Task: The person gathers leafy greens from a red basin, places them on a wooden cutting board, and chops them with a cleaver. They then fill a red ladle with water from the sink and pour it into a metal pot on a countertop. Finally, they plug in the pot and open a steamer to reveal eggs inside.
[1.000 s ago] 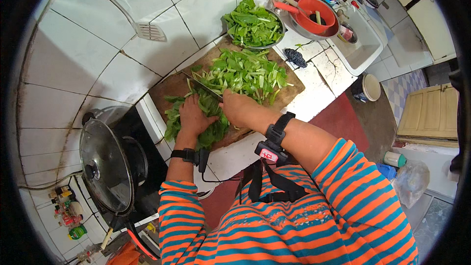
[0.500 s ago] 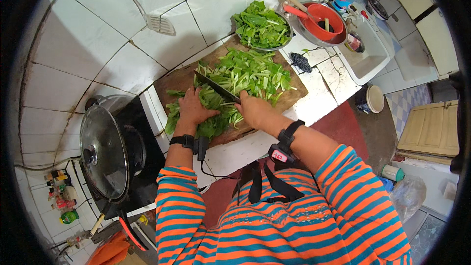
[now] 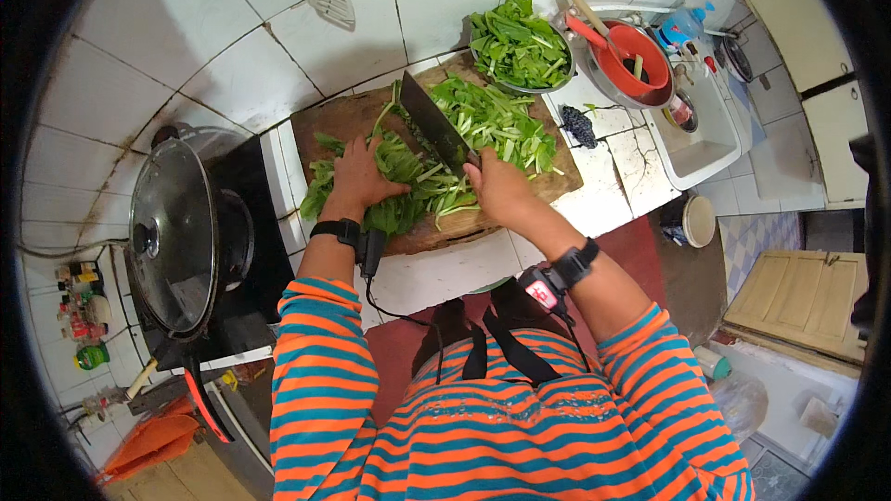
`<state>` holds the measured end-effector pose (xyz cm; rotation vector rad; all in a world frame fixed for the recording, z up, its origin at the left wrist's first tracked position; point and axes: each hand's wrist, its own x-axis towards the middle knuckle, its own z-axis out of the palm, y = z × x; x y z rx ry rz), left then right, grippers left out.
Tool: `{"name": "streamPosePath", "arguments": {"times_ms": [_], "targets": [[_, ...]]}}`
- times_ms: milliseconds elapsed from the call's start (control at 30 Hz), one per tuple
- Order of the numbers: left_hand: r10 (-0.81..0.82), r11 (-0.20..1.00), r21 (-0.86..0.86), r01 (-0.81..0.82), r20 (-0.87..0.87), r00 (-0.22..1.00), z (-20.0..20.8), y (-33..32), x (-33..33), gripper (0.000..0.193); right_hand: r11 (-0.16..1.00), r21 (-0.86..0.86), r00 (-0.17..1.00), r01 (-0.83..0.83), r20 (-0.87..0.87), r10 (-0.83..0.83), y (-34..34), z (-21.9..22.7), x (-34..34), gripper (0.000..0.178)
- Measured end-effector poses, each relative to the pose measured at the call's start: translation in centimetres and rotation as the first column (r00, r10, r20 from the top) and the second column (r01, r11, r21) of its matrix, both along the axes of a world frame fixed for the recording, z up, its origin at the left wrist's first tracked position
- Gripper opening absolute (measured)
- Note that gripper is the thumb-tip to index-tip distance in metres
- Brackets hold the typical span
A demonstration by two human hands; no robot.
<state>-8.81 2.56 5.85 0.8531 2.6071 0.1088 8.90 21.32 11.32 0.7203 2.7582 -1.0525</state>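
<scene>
My right hand [image 3: 502,187] grips the handle of a kitchen cleaver [image 3: 432,119], whose broad dark blade stands tilted between two heaps of greens. To its left, my left hand [image 3: 364,176] presses down on a bunch of uncut leafy greens [image 3: 397,167], fingers curled over the leaves. Chopped greens [image 3: 497,125] with pale stems lie in a pile on the blade's right side. Both heaps rest on a worn wooden cutting board [image 3: 325,123]. Some cut stems lie near the board's front edge, below the blade.
Behind the board stands a metal bowl of greens [image 3: 522,42]. Right of it, a red plastic colander [image 3: 636,48] sits in a larger bowl beside the sink [image 3: 703,164]. A dark mesh scrubber [image 3: 577,126] lies on the tiles. At left, a lidded wok [image 3: 172,237] occupies the stove.
My right hand has brought the cleaver a little to the right, and its blade now shows more of its broad face. My left hand stays on the bunch. The whole view has shifted slightly.
</scene>
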Motion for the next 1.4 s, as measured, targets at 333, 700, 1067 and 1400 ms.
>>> {"name": "streamPosePath", "arguments": {"times_ms": [333,700,1067,1400], "targets": [[0.032,0.996,0.088,-0.024,-0.099,0.995,-1.4,-0.4,1.0,0.109,1.0,0.016,0.991,0.001,0.132,-0.004,-3.6,-1.6,5.1,0.035],[0.095,0.993,0.075,-0.088,-0.089,0.992,-0.2,2.0,2.5,0.107,0.989,0.149,0.999,-0.016,-0.047,0.023,-0.6,-3.6,3.6,0.035],[-0.012,0.999,0.046,0.015,-0.066,0.998,1.9,-1.7,1.1,0.139,0.969,0.21,0.962,-0.133,-0.208,0.177,-4.3,1.4,4.6,0.031],[0.066,0.998,0.019,-0.066,0.032,0.997,-0.4,-2.8,0.9,0.127,0.97,0.193,0.988,-0.15,0.066,0.139,-7.2,1.3,2.1,0.033]]}}
